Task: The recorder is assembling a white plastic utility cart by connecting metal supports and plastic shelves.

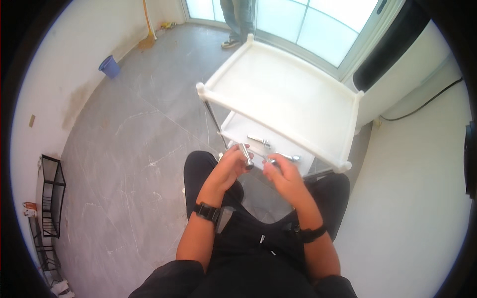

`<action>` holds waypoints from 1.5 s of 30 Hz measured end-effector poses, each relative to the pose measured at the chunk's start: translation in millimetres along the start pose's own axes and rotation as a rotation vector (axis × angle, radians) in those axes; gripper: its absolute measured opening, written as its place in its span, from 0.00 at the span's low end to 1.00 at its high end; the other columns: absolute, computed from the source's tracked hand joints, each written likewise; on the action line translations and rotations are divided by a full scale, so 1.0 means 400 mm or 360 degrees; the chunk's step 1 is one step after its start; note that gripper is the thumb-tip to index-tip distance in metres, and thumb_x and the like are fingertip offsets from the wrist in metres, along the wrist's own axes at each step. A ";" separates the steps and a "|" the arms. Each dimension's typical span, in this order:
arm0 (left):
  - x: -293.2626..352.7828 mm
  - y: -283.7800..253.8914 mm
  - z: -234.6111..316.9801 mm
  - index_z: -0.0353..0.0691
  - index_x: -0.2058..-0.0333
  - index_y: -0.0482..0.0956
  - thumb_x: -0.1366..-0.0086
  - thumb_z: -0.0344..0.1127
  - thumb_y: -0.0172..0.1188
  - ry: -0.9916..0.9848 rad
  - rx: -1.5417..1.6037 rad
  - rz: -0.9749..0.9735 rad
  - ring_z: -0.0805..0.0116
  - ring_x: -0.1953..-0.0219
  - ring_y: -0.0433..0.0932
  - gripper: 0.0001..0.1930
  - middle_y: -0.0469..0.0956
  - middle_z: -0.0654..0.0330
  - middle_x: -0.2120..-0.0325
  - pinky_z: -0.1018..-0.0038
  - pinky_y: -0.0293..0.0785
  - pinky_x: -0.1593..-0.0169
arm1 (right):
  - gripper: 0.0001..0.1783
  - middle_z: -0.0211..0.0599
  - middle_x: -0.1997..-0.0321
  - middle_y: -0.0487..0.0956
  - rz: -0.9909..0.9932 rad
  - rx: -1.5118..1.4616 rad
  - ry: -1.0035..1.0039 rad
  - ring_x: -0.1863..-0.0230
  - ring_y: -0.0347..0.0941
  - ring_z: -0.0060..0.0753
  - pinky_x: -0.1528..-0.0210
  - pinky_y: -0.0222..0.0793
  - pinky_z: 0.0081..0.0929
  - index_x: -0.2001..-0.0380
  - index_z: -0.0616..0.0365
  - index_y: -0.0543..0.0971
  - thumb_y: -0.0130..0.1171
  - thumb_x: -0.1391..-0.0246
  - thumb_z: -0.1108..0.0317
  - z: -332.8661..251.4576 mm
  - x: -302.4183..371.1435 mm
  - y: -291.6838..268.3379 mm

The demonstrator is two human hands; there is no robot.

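My left hand (pixel 231 168) is closed around a short, shiny metal tube (pixel 246 155) with a dark lower end. Just to its right, my right hand (pixel 284 174) pinches a small metallic piece (pixel 272 161), partly covered by the fingers and too blurred to name. Both hands are above my lap, in front of a white rolling cart (pixel 278 82). Beyond them, on the cart's lower shelf (pixel 237 125), lie a chrome part like a handle (pixel 258 140) and another chrome fitting (pixel 292 158). The cart's top tray overhangs part of this shelf.
A blue bucket (pixel 109 66) and a broom (pixel 147 40) stand along the left wall. Black wire racks (pixel 51 196) are at the far left. Another person's legs (pixel 237 22) show behind the cart, near the frosted glass door (pixel 303 22). A white wall (pixel 397 198) rises to the right.
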State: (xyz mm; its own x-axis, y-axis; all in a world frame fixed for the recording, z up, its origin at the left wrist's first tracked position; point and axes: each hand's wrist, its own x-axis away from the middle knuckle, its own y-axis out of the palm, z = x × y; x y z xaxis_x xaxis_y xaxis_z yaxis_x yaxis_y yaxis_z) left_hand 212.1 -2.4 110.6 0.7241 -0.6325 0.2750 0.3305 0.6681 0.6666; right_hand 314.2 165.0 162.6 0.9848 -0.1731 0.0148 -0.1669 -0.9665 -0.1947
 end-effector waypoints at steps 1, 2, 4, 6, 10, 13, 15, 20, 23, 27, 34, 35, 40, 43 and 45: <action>-0.015 -0.018 -0.034 0.39 0.48 0.66 0.44 0.28 0.53 -0.0067 -0.0011 0.0184 0.68 0.65 0.75 0.23 0.74 0.60 0.66 0.74 0.70 0.64 | 0.13 0.29 0.78 0.74 -0.0052 -0.0025 0.0101 0.74 0.68 0.17 0.71 0.64 0.22 0.60 0.62 0.75 0.56 0.38 0.63 0.046 0.019 0.010; -0.032 -0.032 -0.072 0.40 0.50 0.67 0.44 0.28 0.53 -0.0147 -0.0027 0.0366 0.70 0.66 0.74 0.21 0.74 0.61 0.66 0.74 0.70 0.65 | 0.13 0.29 0.78 0.74 -0.0052 -0.0036 0.0137 0.74 0.68 0.17 0.71 0.64 0.22 0.60 0.62 0.75 0.56 0.38 0.63 0.115 0.029 0.016; -0.069 -0.044 -0.127 0.42 0.54 0.68 0.41 0.31 0.53 -0.0195 -0.0059 0.0425 0.71 0.68 0.74 0.15 0.75 0.63 0.68 0.74 0.72 0.64 | 0.13 0.28 0.77 0.74 0.0104 -0.0146 0.0357 0.74 0.67 0.16 0.71 0.63 0.19 0.61 0.62 0.76 0.56 0.38 0.61 0.232 0.049 0.016; -0.084 -0.041 -0.160 0.42 0.56 0.68 0.39 0.33 0.55 -0.0110 -0.0086 0.0495 0.71 0.67 0.75 0.12 0.75 0.62 0.67 0.73 0.74 0.63 | 0.13 0.27 0.77 0.75 0.0145 -0.0267 0.0476 0.73 0.68 0.15 0.71 0.63 0.17 0.63 0.61 0.78 0.57 0.38 0.60 0.257 0.052 0.012; -0.093 -0.030 -0.183 0.39 0.60 0.68 0.36 0.34 0.58 -0.0107 -0.0276 0.0484 0.69 0.66 0.76 0.10 0.75 0.59 0.68 0.71 0.76 0.61 | 0.13 0.25 0.78 0.74 0.0103 -0.0302 0.0397 0.75 0.67 0.15 0.71 0.62 0.16 0.66 0.59 0.79 0.59 0.40 0.59 0.283 0.042 0.005; -0.094 -0.014 -0.185 0.36 0.54 0.68 0.34 0.34 0.60 -0.0191 -0.0328 0.0348 0.68 0.64 0.77 0.14 0.75 0.58 0.66 0.72 0.79 0.59 | 0.12 0.24 0.79 0.74 0.0188 -0.0258 0.0441 0.75 0.67 0.14 0.71 0.62 0.16 0.67 0.60 0.79 0.58 0.40 0.61 0.296 0.036 -0.007; -0.089 -0.004 -0.193 0.34 0.51 0.67 0.33 0.34 0.60 -0.0246 -0.0387 0.0285 0.68 0.62 0.78 0.17 0.75 0.57 0.65 0.72 0.79 0.59 | 0.12 0.25 0.80 0.73 0.0237 -0.0404 0.0431 0.77 0.65 0.14 0.74 0.59 0.16 0.70 0.61 0.78 0.56 0.40 0.64 0.310 0.039 -0.009; -0.091 0.005 -0.198 0.30 0.43 0.62 0.34 0.30 0.61 -0.0206 -0.0389 0.0202 0.66 0.59 0.78 0.24 0.75 0.54 0.62 0.70 0.82 0.53 | 0.14 0.26 0.82 0.70 0.0234 -0.0779 0.0617 0.85 0.59 0.14 0.81 0.51 0.15 0.75 0.60 0.75 0.54 0.39 0.63 0.301 0.027 -0.027; -0.094 0.004 -0.194 0.29 0.43 0.62 0.34 0.30 0.61 -0.0227 -0.0396 0.0166 0.65 0.57 0.78 0.24 0.75 0.52 0.60 0.70 0.82 0.52 | 0.17 0.27 0.82 0.71 0.0242 -0.0779 0.0663 0.85 0.60 0.14 0.82 0.52 0.15 0.76 0.60 0.75 0.52 0.37 0.59 0.303 0.022 -0.031; -0.092 0.003 -0.192 0.29 0.44 0.62 0.34 0.28 0.61 -0.0254 -0.0485 0.0136 0.65 0.55 0.78 0.24 0.74 0.51 0.59 0.71 0.81 0.50 | 0.18 0.28 0.81 0.73 0.0317 -0.0631 0.0868 0.86 0.62 0.16 0.84 0.54 0.16 0.70 0.60 0.75 0.51 0.36 0.56 0.296 0.013 -0.030; -0.088 0.014 -0.191 0.29 0.46 0.63 0.35 0.25 0.60 -0.0174 -0.0697 0.0053 0.66 0.54 0.77 0.22 0.73 0.51 0.59 0.69 0.81 0.48 | 0.18 0.30 0.83 0.72 0.0362 -0.0627 0.0909 0.87 0.62 0.17 0.86 0.51 0.17 0.74 0.59 0.74 0.50 0.38 0.56 0.320 0.014 -0.034; -0.088 0.015 -0.191 0.32 0.47 0.63 0.35 0.25 0.60 -0.0153 -0.0714 0.0041 0.66 0.54 0.77 0.21 0.74 0.50 0.58 0.68 0.81 0.49 | 0.18 0.30 0.83 0.72 0.0367 -0.0627 0.0916 0.87 0.62 0.17 0.86 0.51 0.17 0.74 0.59 0.74 0.50 0.38 0.56 0.318 0.014 -0.035; -0.086 0.006 -0.195 0.36 0.47 0.62 0.35 0.23 0.58 0.0003 -0.0836 -0.0124 0.65 0.50 0.75 0.20 0.74 0.50 0.54 0.67 0.76 0.46 | 0.16 0.31 0.85 0.68 0.0231 -0.1000 0.0954 0.89 0.55 0.19 0.87 0.48 0.19 0.76 0.59 0.72 0.49 0.40 0.59 0.301 0.018 -0.040; -0.083 0.010 -0.190 0.38 0.47 0.60 0.34 0.22 0.57 0.0056 -0.0914 -0.0201 0.65 0.48 0.74 0.20 0.75 0.51 0.52 0.66 0.74 0.44 | 0.18 0.32 0.86 0.66 0.0158 -0.1260 0.1112 0.90 0.51 0.18 0.88 0.45 0.20 0.77 0.60 0.70 0.46 0.40 0.59 0.302 0.017 -0.044; -0.080 0.009 -0.191 0.39 0.47 0.60 0.34 0.22 0.56 0.0054 -0.0951 -0.0212 0.66 0.48 0.73 0.21 0.75 0.51 0.52 0.66 0.72 0.43 | 0.17 0.32 0.86 0.66 0.0129 -0.1421 0.1167 0.90 0.51 0.18 0.88 0.45 0.19 0.77 0.60 0.70 0.46 0.40 0.58 0.316 0.017 -0.041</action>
State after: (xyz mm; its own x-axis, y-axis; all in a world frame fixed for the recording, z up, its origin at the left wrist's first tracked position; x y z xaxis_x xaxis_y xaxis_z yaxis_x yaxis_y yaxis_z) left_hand 236.4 50.1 51.4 0.6687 -0.7196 0.1872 0.6948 0.6944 0.1874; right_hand 329.8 203.7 42.0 0.7543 -0.0263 0.6560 -0.4905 -0.6868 0.5364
